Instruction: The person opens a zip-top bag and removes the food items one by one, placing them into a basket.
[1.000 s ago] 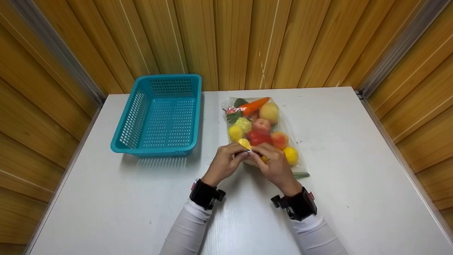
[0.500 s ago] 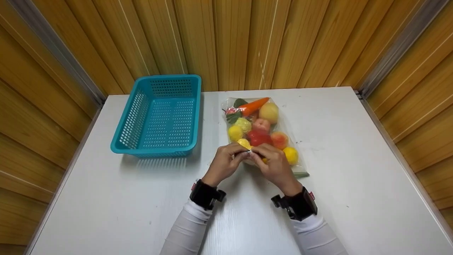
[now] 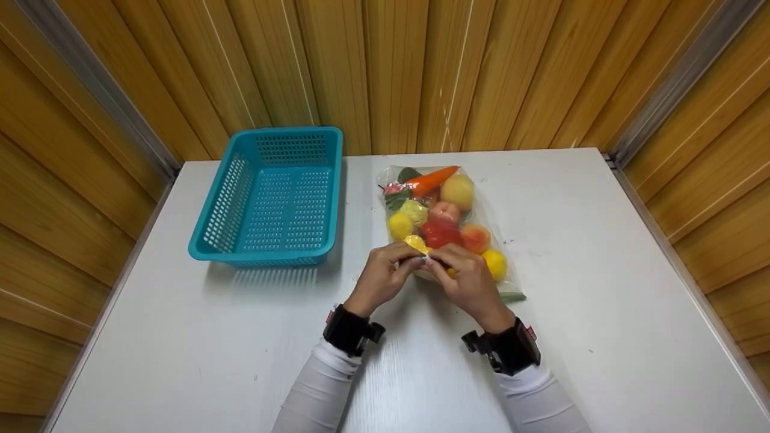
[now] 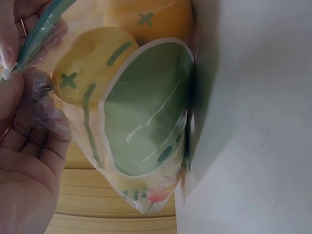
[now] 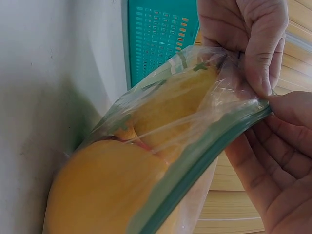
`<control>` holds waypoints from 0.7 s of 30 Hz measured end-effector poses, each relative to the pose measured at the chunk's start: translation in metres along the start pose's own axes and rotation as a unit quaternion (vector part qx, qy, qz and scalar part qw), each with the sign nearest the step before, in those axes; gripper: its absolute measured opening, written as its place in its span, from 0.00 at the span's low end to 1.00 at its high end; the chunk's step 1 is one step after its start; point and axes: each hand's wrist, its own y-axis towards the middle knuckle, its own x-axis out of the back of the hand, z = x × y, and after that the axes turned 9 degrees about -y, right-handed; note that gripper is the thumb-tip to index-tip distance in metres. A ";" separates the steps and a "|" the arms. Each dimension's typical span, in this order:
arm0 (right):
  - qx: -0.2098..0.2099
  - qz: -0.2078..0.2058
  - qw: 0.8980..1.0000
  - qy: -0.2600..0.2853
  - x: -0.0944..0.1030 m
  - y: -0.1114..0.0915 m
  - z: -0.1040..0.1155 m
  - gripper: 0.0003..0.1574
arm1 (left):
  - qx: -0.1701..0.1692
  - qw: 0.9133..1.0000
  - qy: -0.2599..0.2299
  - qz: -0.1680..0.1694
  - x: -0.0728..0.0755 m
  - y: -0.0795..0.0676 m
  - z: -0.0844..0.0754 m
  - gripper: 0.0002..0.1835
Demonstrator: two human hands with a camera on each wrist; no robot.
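A clear zip bag (image 3: 488, 211) full of fruit and vegetables lies on the white table. Through its plastic show a carrot (image 3: 434, 178), a red pepper (image 3: 442, 233), a peach (image 3: 475, 239) and several yellow fruits. My left hand (image 3: 384, 273) and right hand (image 3: 468, 281) meet at the bag's near edge, fingertips almost together. Both pinch the green zip strip (image 5: 195, 168), seen close in the right wrist view. A small whitish piece (image 4: 8, 71) sits between the fingertips in the left wrist view. A green printed label (image 4: 146, 112) marks the bag's underside.
A teal perforated basket (image 3: 264, 257) with nothing in it stands left of the bag, near the back edge. Wood-patterned panels (image 3: 397, 78) rise behind the table (image 3: 601, 270) and along both sides.
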 end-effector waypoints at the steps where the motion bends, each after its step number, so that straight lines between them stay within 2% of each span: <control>1: -0.002 0.002 1.000 -0.002 0.000 0.000 0.000 0.05 | 0.000 1.000 -0.001 -0.002 0.001 0.000 0.000 0.07; 7: -0.009 0.019 1.000 -0.013 0.003 -0.001 0.000 0.03 | 0.001 1.000 -0.010 -0.024 0.005 0.001 -0.002 0.06; 21: -0.010 0.021 1.000 -0.013 0.003 -0.001 -0.001 0.05 | 0.003 0.999 -0.018 -0.031 0.007 0.001 -0.001 0.07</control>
